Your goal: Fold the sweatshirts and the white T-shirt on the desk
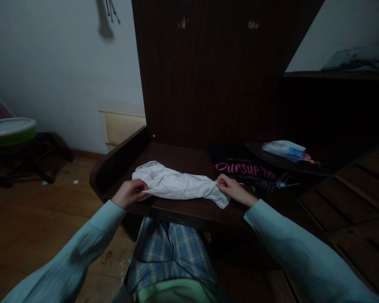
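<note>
A white cloth garment (180,185) lies folded into a long strip across the dark wooden desktop (180,150). Its exact kind cannot be made out. My left hand (131,192) pinches the near edge at the garment's left end and pulls a small corner of fabric taut. At the right end, the fingers of my right hand (232,189) are closed on the cloth, with a loose flap hanging past them toward the front edge. Some creases run along the middle of the fabric between both hands.
Behind my right hand lies black fabric with pink lettering (244,168). A blue and white packet (284,150) rests on a dark round surface at the right. The desk has a raised left side (120,158). A green-sided tub (11,132) stands on a stool at far left.
</note>
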Demonstrator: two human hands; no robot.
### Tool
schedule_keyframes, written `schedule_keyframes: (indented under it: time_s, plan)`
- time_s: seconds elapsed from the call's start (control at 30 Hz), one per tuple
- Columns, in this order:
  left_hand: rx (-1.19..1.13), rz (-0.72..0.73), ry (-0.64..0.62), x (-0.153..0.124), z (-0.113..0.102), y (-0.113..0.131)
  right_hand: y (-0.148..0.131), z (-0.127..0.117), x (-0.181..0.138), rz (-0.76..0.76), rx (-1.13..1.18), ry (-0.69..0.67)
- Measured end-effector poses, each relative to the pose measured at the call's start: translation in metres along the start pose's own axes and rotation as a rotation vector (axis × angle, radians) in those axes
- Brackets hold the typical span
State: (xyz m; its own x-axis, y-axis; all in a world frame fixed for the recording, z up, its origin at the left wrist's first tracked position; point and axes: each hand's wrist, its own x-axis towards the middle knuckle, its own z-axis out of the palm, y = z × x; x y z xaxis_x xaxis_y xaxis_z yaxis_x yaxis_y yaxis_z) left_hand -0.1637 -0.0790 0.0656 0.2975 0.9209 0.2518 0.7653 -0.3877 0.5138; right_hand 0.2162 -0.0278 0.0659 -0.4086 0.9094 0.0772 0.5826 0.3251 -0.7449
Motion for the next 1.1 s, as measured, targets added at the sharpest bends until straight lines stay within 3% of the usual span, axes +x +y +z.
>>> schedule_keyframes:
  time_s: [0.13,0.23,0.33,0.47,0.6,0.73,0.93,1.1]
  plan:
    - [0.077,-0.021,0.118,0.004,-0.020,0.002,-0.007,-0.013,-0.002,0.090,0.438,-0.100]
    - [0.171,-0.037,0.155,0.009,-0.035,0.007,-0.014,-0.024,-0.004,0.091,0.425,-0.162]
    - [0.278,-0.046,0.155,0.019,-0.050,0.013,-0.020,-0.036,0.000,0.083,0.251,-0.164]
    - [0.489,-0.070,0.188,0.043,-0.076,0.021,-0.033,-0.067,0.017,0.013,-0.030,-0.062]
    - [0.614,-0.118,0.268,0.072,-0.112,0.038,-0.067,-0.108,0.035,-0.115,-0.391,0.162]
    - [0.585,-0.100,0.351,0.093,-0.144,0.065,-0.106,-0.141,0.047,-0.228,-0.745,0.371]
    - [0.653,-0.105,0.425,0.101,-0.184,0.096,-0.149,-0.173,0.057,-0.176,-1.038,0.512]
    - [0.611,-0.093,0.589,0.107,-0.215,0.117,-0.190,-0.195,0.049,-0.077,-1.153,0.659]
